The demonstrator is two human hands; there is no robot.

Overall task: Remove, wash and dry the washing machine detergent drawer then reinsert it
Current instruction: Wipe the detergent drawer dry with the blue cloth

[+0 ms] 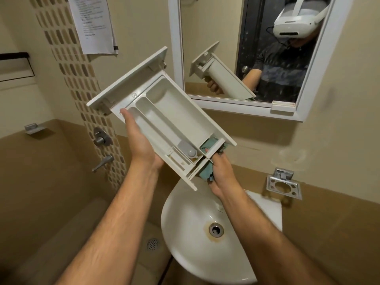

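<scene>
At nine o'clock on the far left wall a small metal soap dish (31,128) is fixed to the brown tile, and just right of it a strip of mosaic tile carries a round shower valve (102,137) with a lever tap (103,162) below. At eleven o'clock a printed paper notice (93,23) hangs on the wall.

The left hand (138,138) comes up from seven o'clock and holds the detergent drawer (164,116) along its left side wall, thumb lying up the rim and the fingers wrapped underneath, out of sight. The white drawer is held in the air at the centre, tilted, its front panel up toward eleven o'clock and its rear end down toward five o'clock, open compartments facing the camera. A grey siphon cap (190,151) sits near the rear of the middle compartment.

At the rear end the right hand (223,173) grips a teal cloth (209,146), its fingers curled round it and pushing it into the back of the large compartment.

Below, at six o'clock, is a white corner washbasin (185,233) with a rust-stained drain (216,229). At one o'clock a white-framed mirror (320,64) reflects the drawer. At three o'clock a chrome toothbrush holder (283,185) is fixed to the wall.
</scene>
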